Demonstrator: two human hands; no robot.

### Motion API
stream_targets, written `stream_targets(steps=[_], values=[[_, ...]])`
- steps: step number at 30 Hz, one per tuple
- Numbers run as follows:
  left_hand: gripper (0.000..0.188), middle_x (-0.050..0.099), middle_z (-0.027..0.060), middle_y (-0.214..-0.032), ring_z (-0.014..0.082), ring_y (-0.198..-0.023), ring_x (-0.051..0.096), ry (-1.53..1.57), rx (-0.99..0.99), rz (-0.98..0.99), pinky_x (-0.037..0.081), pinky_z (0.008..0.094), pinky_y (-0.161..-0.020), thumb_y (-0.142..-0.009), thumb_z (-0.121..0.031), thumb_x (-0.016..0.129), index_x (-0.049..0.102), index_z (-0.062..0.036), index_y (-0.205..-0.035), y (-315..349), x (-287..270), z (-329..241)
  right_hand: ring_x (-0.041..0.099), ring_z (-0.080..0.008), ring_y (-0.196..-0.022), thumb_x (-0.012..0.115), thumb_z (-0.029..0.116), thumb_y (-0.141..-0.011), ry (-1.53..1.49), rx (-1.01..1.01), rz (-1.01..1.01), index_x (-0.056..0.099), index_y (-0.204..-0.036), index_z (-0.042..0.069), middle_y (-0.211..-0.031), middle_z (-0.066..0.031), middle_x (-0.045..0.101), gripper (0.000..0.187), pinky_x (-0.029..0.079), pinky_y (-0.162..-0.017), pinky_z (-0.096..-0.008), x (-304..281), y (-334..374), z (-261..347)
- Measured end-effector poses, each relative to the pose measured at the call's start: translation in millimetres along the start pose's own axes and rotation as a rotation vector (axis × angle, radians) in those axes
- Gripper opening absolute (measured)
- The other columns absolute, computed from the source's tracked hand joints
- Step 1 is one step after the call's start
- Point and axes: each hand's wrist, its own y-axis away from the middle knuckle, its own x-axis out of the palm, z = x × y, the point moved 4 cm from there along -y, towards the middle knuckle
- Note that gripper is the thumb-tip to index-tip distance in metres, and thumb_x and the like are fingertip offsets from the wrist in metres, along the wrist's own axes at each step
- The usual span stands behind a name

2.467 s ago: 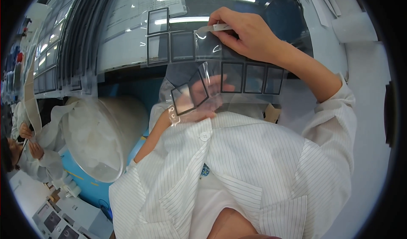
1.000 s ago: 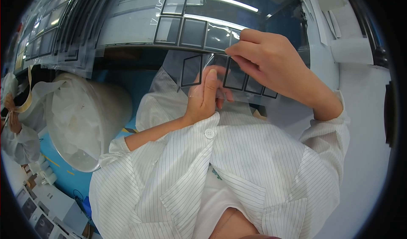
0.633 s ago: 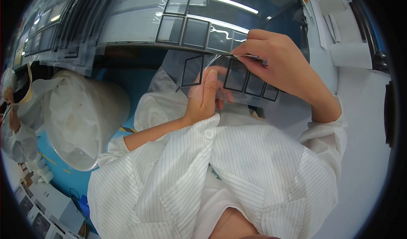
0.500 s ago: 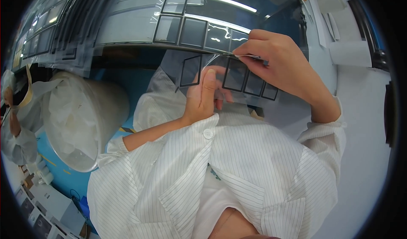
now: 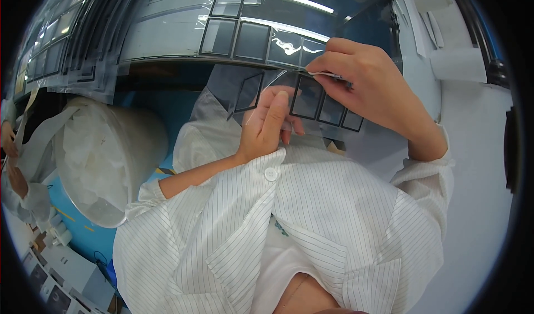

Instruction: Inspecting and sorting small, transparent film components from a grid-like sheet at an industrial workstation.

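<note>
A clear film sheet (image 5: 278,113) printed with black rectangular frames hangs in front of the glossy table edge. My left hand (image 5: 266,119) is closed on it, the thumb lying over the film and the other fingers partly seen through it. Above the sheet's upper edge, my right hand (image 5: 364,80) pinches a thin silvery tool (image 5: 334,75), perhaps tweezers, mostly hidden by the fingers. Its tip is close to the film edge; whether they touch I cannot tell. More black-framed film (image 5: 253,40) lies flat on the glossy tabletop (image 5: 167,41) just beyond.
Overlapping framed film sheets (image 5: 83,41) stick out over the table edge at the left. Below them stands a whitish bin (image 5: 142,136) full of crumpled clear film. Another person's hand (image 5: 15,177) shows at the far left. White boxes (image 5: 78,275) lie at lower left.
My left thumb has shifted slightly to the right on the film, while my right hand keeps its place. The other person's hands at the far left have moved.
</note>
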Motion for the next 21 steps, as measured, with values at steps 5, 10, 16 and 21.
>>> stream_targets(steps=[5,10,16,21], values=[[0.024,0.064,0.0038,-0.065,0.0042,-0.05,0.05,-0.083,-0.083,-0.03,0.037,0.0187,-0.047,-0.097,-0.022,0.058,0.056,-0.0017,-0.11,-3,1,3,0.063,-0.0233,-0.068,0.07,0.002,-0.078,0.034,0.004,0.03,0.068,-0.092,0.002,-0.083,-0.0085,0.061,0.014,0.05,-0.06,-0.0305,-1,1,1],[0.023,0.064,0.004,-0.065,0.0047,-0.05,0.051,-0.122,-0.096,-0.029,0.038,0.0189,-0.048,-0.096,-0.018,0.059,0.056,-0.0006,-0.11,-2,3,1,0.063,-0.024,-0.069,0.069,0.002,-0.078,0.024,0.004,0.04,0.068,-0.092,0.002,-0.082,-0.0085,0.06,0.014,0.05,-0.061,-0.031,5,0,-2],[0.022,0.064,0.0051,-0.065,0.0065,-0.051,0.053,-0.092,-0.074,-0.036,0.041,0.02,-0.049,-0.097,-0.018,0.057,0.055,0.0005,-0.109,0,4,-1,0.062,-0.0252,-0.07,0.069,0.002,-0.078,0.028,0.025,0.054,0.067,-0.09,0.003,-0.082,-0.0083,0.06,0.012,0.049,-0.061,-0.0322,10,1,-4],[0.023,0.065,0.0058,-0.066,0.0073,-0.052,0.054,-0.064,-0.111,-0.046,0.044,0.0204,-0.05,-0.098,-0.02,0.057,0.054,-0.0007,-0.111,2,3,-3,0.062,-0.0258,-0.069,0.068,0.001,-0.077,-0.001,0.111,0.074,0.066,-0.089,0.004,-0.081,-0.008,0.06,0.012,0.049,-0.06,-0.0325,0,13,-7]])
